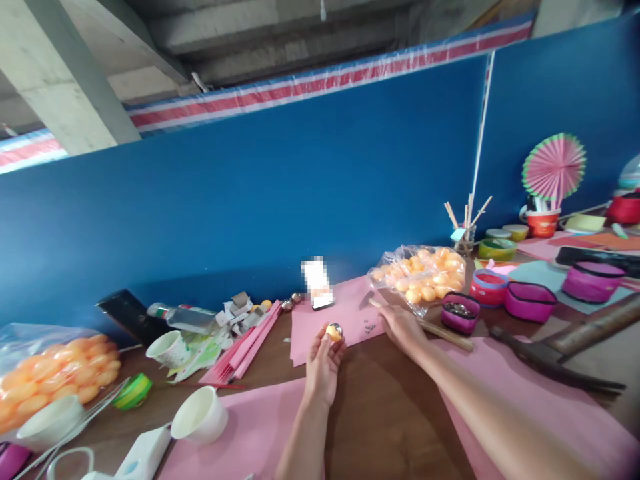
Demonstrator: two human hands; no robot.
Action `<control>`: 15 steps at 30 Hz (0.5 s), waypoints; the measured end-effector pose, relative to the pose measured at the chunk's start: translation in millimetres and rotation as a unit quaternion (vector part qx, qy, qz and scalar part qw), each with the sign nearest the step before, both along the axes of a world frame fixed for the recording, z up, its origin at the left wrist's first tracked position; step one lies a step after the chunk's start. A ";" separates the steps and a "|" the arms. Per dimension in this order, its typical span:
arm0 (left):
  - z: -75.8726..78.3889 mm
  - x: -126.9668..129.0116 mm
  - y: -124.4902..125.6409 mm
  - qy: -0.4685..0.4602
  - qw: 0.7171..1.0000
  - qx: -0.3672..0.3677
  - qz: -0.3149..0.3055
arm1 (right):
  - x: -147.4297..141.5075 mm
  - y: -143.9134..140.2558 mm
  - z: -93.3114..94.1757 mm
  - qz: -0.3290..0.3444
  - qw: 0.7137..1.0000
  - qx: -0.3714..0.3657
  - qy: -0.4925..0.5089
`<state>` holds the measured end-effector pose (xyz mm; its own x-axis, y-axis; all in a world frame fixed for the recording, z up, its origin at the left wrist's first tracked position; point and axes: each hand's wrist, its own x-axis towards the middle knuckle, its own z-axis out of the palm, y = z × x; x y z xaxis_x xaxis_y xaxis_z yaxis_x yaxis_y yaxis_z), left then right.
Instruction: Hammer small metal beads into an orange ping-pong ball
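My left hand (324,363) is closed on a small yellow-orange ball (332,334) with a shiny dark silvery patch on its upper right side. It holds the ball just above the near edge of a pink paper sheet (310,337). Farther right, my right hand (397,325) is stretched over the same sheet, its fingers pointing to the upper left and nothing clear in them. Several tiny dark bits (369,327) lie on the paper beside it. Just behind that hand is a clear bag of orange balls (425,272). A wooden stick (447,334) lies next to my right wrist.
A lit phone (317,285) leans at the back. Purple containers (459,313) and a hammer (555,360) are on the right. Folded pink paper strips (245,350), a white cup (200,415) and another bag of orange balls (55,370) are on the left. A blue panel (250,200) stands behind.
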<state>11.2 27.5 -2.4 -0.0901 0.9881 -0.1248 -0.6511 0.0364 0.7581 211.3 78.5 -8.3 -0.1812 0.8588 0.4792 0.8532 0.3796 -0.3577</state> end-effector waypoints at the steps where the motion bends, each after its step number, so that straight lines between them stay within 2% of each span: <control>1: 0.7 0.6 -1.0 0.006 1.000 0.007 -0.004 | 0.2 -0.4 -0.2 0.004 1.000 0.008 0.028; 4: 1.4 3.0 -3.5 0.012 0.999 0.029 -0.019 | -2.2 -3.8 2.5 0.015 0.994 0.010 0.112; 8: 0.4 6.6 -4.7 0.005 0.998 0.051 -0.035 | -11.4 -12.5 11.5 0.066 0.972 -0.040 0.222; 11: -0.5 8.2 -4.4 0.004 0.998 0.049 -0.032 | -20.3 -19.9 17.1 0.117 0.938 -0.102 0.311; 15: -1.0 8.6 -4.5 0.001 0.998 0.049 -0.031 | -31.8 -30.3 21.5 0.153 0.886 -0.164 0.406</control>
